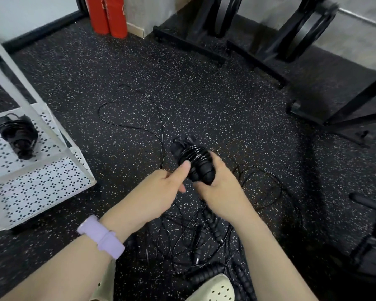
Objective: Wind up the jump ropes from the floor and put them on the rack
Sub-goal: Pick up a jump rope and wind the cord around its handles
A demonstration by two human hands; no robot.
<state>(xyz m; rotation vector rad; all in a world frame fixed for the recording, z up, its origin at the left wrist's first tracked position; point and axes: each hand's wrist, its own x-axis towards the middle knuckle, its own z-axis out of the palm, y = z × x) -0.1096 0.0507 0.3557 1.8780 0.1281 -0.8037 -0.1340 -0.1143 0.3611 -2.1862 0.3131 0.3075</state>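
My right hand (220, 183) grips the black ribbed handles of a jump rope (193, 158), with its thin cord wound in tight coils round them. My left hand (163, 187) pinches the loose cord beside the bundle, thumb up against the coils. The free length of cord (143, 124) trails in loops across the floor beyond my hands. A tangle of more black ropes and handles (204, 240) lies on the floor under my forearms. One wound rope (17, 135) lies on the white perforated rack (52, 174) at the left.
Black frames of gym equipment (269, 40) stand along the far wall and at the right. Two red cylinders (106, 16) stand in the far corner. A pale shoe (215, 287) shows at the bottom edge. The floor is speckled black rubber.
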